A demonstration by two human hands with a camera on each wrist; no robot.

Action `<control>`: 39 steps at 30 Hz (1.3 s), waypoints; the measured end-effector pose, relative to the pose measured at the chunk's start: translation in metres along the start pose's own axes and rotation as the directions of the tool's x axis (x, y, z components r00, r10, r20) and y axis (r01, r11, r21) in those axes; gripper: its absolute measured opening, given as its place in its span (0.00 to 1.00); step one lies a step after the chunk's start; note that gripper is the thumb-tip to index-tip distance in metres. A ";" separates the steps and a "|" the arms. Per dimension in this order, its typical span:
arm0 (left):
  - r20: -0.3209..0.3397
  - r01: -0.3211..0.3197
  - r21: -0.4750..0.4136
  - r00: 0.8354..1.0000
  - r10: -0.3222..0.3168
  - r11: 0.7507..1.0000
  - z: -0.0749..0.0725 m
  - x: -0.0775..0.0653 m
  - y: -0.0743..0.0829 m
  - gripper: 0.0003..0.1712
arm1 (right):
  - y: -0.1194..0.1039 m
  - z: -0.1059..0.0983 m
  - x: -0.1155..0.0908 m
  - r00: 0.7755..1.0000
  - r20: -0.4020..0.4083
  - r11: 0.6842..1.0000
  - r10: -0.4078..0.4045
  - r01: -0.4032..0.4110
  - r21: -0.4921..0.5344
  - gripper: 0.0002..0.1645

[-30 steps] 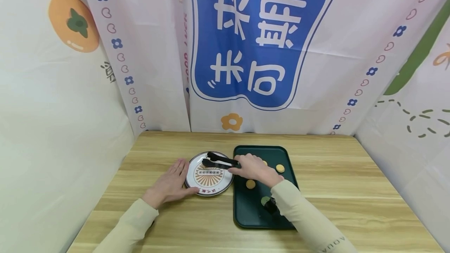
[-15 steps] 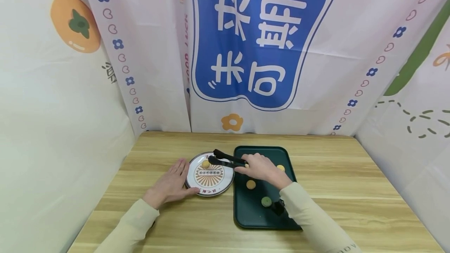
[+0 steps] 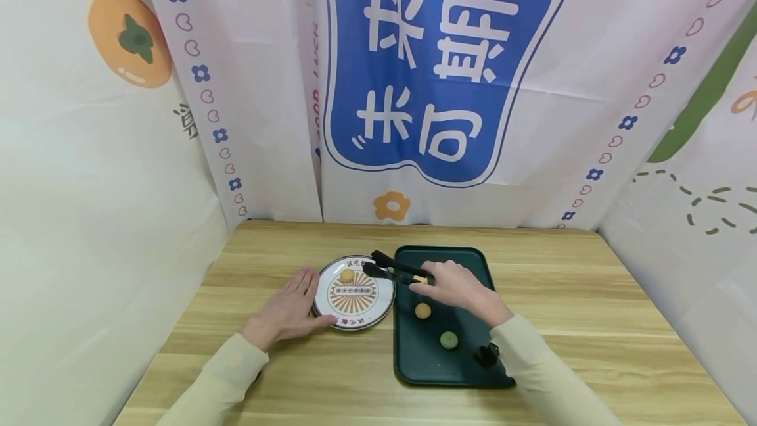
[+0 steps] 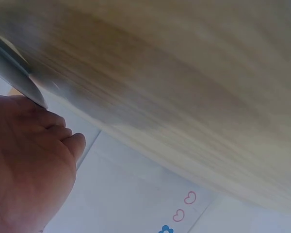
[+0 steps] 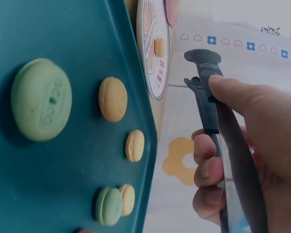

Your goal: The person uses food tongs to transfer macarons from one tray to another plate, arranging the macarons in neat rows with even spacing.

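A white patterned plate (image 3: 378,304) lies on the table, with one tan macaron (image 3: 347,275) near its upper left part. My left hand (image 3: 288,307) rests at the plate's left side, fingers straight, thumb at the rim. In my right hand (image 3: 454,286) I grip black-tipped tongs (image 3: 393,268) over the strip between plate and tray. Their tips stand apart with nothing between them. On the dark green tray (image 3: 416,367) lie an orange-tan macaron (image 3: 422,311) and a green macaron (image 3: 449,340). The right wrist view shows more: yellow macarons (image 5: 135,145) and a second green macaron (image 5: 108,206).
The wooden table (image 3: 568,307) runs out to both sides. A printed cloth (image 3: 349,196) hangs behind it, with white sheets left and right. A partly cut-off reddish thing (image 5: 86,231) shows at the bottom of the right wrist view.
My right hand has drawn the tongs rightward, away from the plate's upper left. The tan macaron, hidden behind the tips a second ago, now shows on the plate. My left hand has stayed put.
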State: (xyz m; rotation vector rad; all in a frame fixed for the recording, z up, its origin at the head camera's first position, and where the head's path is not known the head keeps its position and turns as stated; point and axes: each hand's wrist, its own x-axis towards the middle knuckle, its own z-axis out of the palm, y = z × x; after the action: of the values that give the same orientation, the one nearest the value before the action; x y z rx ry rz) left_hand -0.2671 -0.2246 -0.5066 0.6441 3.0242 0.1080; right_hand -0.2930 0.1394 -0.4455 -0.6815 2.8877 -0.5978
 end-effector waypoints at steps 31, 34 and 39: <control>0.026 0.010 0.023 1.000 -0.010 1.000 -0.005 -0.002 0.002 0.65 | 0.050 -0.012 -0.057 0.997 -0.021 0.996 0.078 -0.077 0.045 0.31; 0.027 0.013 0.012 1.000 -0.014 1.000 -0.005 -0.002 0.002 0.65 | 0.056 -0.014 -0.062 0.995 -0.028 0.994 0.098 -0.096 0.049 0.31; 0.031 0.012 0.013 0.999 -0.013 1.000 -0.006 -0.003 0.003 0.65 | 0.065 -0.016 -0.070 0.994 -0.055 0.995 0.095 -0.094 0.019 0.27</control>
State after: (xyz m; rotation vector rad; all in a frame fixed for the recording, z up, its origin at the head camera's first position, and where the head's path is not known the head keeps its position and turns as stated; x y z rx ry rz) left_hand -0.2637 -0.2230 -0.5006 0.6220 3.0008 0.0777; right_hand -0.2601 0.2303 -0.4557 -0.5303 2.9428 -0.6371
